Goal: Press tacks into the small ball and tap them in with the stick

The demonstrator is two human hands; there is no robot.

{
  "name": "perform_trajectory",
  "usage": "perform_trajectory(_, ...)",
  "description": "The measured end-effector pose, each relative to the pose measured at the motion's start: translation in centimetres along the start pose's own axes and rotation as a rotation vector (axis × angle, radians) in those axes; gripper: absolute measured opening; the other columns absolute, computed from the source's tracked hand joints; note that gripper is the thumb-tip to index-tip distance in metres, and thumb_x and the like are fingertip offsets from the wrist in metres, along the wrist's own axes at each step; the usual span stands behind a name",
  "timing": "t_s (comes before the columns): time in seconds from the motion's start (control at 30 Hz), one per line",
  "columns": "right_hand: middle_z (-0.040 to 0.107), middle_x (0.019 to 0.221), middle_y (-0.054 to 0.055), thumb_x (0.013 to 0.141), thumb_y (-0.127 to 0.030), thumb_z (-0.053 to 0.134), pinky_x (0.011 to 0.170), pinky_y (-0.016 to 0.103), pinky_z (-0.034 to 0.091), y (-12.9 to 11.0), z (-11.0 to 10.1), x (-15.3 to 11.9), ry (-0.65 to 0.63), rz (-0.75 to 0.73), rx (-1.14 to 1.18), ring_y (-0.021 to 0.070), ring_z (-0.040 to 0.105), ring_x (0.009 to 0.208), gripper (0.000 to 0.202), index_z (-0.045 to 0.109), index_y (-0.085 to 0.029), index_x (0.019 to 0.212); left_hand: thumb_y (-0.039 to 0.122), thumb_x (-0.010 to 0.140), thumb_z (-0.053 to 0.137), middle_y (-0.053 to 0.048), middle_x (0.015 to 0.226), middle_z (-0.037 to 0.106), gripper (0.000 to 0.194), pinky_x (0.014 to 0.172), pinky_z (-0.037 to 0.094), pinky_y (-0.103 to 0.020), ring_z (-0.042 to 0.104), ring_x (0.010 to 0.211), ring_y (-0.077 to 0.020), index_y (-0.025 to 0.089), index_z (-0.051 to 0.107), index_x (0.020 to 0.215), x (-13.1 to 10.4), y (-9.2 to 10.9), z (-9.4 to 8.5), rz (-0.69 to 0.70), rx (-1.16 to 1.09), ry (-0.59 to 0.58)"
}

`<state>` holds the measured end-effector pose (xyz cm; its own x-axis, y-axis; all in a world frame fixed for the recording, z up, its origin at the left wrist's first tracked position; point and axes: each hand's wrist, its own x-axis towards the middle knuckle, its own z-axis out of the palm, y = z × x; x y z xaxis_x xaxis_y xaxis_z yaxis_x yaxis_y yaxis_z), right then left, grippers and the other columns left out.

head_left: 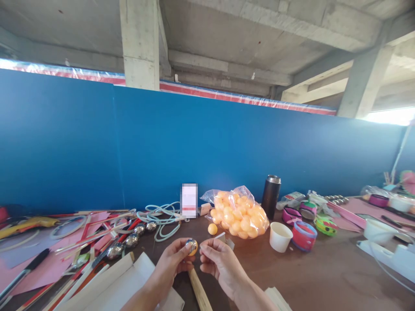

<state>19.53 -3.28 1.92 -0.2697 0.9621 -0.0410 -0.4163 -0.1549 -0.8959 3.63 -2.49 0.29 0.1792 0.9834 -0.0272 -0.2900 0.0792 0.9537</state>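
Note:
Held in the fingers of my left hand (173,263) is a small ball (193,248), orange at its edge with a shiny silver part facing me. Close beside it, my right hand (222,263) is closed in a pinch, its thumb against the forefinger. A thin white strip (220,236) shows just beyond the right fingers; I cannot tell whether they grip it. Below both hands a flat wooden stick (199,289) slants towards me, its upper end near my left fingers. One loose orange ping-pong ball (212,229) lies beyond my hands, next to a clear bag of orange ping-pong balls (240,216).
Right of the bag stand a black flask (271,196), a white paper cup (280,237) and a red-blue band roll (304,236). Silver balls (132,240), a pale blue cord (167,220), coloured paper and sticks clutter the left. A blue partition (201,147) rises behind.

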Motion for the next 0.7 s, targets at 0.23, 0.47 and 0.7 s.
perform_trajectory(0.23,0.058,0.063,0.001,0.067,-0.029,0.07,0.054,0.016,0.046,-0.24,0.01,-0.15,-0.021,0.022,0.082,0.0068,0.054,0.056,0.021,0.058,-0.013,0.072,0.042,0.067,0.062,-0.006,0.084,0.063,0.035,0.061,0.047,-0.026,0.059,0.072,-0.0157,0.017,0.062,0.092,-0.04,0.05,0.25,-0.006,0.003,0.009)
perform_trajectory(0.47,0.054,0.058,-0.002,0.068,-0.03,0.069,0.05,0.016,0.046,0.13,0.09,-0.14,-0.03,0.023,0.068,0.0056,0.051,0.049,0.021,0.056,-0.014,0.073,0.042,0.065,0.065,-0.005,0.081,0.062,0.035,0.06,0.046,-0.027,0.058,0.071,-0.0152,0.017,0.063,0.088,-0.27,0.53,0.45,-0.01,0.011,0.009)
perform_trajectory(0.7,0.051,0.056,-0.004,0.071,-0.035,0.067,0.047,0.014,0.045,0.01,0.12,0.02,-0.009,0.01,0.064,0.0035,0.046,0.047,0.024,0.054,-0.014,0.072,0.042,0.066,0.064,-0.005,0.083,0.062,0.034,0.06,0.046,-0.026,0.058,0.071,-0.0149,0.017,0.063,0.088,-0.16,0.26,0.41,-0.009,0.017,0.025)
